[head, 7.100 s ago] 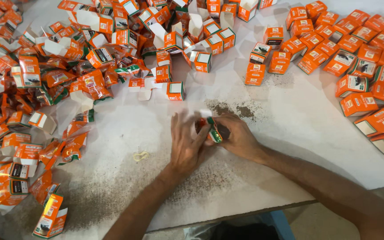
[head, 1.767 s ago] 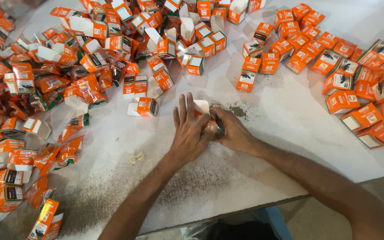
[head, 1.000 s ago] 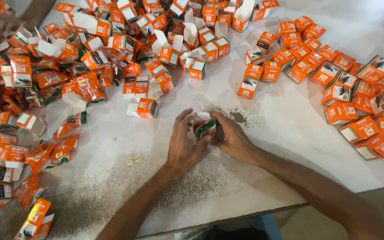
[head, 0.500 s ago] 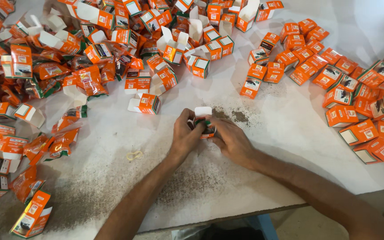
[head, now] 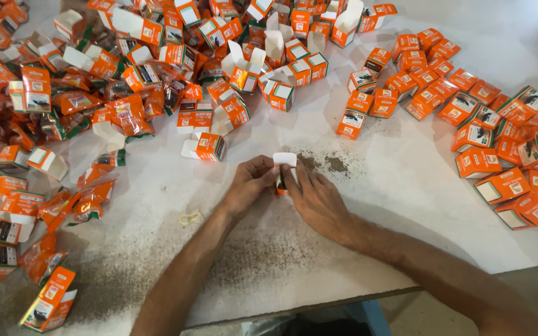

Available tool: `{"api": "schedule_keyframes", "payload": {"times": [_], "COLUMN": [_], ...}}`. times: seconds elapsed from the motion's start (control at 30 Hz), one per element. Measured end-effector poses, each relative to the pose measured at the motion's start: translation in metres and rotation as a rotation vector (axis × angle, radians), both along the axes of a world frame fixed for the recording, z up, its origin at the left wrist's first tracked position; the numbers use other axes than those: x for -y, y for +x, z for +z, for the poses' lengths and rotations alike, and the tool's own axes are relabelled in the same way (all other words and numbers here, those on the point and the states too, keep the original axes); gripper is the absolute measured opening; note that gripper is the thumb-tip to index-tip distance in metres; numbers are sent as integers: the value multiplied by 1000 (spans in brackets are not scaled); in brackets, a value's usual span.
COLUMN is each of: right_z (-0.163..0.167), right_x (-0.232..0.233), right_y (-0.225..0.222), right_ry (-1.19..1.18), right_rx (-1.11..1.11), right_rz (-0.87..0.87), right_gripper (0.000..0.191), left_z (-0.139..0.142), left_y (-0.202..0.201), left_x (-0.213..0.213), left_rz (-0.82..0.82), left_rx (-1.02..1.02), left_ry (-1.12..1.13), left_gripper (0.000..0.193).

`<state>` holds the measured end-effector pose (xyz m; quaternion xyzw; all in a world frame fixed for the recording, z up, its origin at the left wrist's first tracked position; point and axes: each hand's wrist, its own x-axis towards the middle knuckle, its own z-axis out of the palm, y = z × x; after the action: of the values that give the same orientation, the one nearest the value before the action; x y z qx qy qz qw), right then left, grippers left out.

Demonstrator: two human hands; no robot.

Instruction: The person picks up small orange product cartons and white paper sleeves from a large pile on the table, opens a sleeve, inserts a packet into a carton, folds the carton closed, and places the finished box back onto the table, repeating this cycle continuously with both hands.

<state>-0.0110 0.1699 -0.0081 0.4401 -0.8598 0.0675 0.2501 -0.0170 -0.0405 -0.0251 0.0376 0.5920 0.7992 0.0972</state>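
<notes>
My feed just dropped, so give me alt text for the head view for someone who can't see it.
Both hands, left hand and right hand, meet on a small orange carton with its white flap up, on a dusty white table. Open cartons and orange pouches are heaped at left; closed cartons lie at right.

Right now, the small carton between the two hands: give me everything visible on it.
The small orange carton is mostly hidden between the left hand and right hand. It looks like thin printed cardboard, orange outside and white inside. Its white top flap stands open and upright above the fingers. It sits just above the white tabletop, beside a patch of dark powder. Both hands pinch its sides.
</notes>
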Motion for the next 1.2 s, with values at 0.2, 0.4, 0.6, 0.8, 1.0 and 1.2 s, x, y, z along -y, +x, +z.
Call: {"api": "schedule_keyframes", "payload": {"times": [0.2, 0.4, 0.6, 0.8, 1.0, 1.2], "right_z": [-10, -5, -9, -13, -11, -6], "right_x": [-6, -10, -14, -15, -16, -17], "right_y": [-2, -2, -7, -8, -11, -8], "right_ry": [-314, -322, -465, -414, -408, -456], "right_rx": [187, 228, 493, 534, 533, 476], "right_rz": [131, 129, 65, 23, 35, 139], "right_gripper": [47, 38, 52, 48, 48, 66], "left_z": [-6, 1, 21, 17, 17, 19], "left_y": [-6, 16, 30, 29, 29, 38], "left_x": [-18, -26, -13, -21, -14, -14], "left_rz": [120, 304, 106, 181, 132, 33], "left_rx": [-114, -681, -956, -872, -948, -1065], "left_ry": [-435, -672, -839, -775, -814, -1026], "left_gripper": [13, 35, 39, 29, 25, 25]}}
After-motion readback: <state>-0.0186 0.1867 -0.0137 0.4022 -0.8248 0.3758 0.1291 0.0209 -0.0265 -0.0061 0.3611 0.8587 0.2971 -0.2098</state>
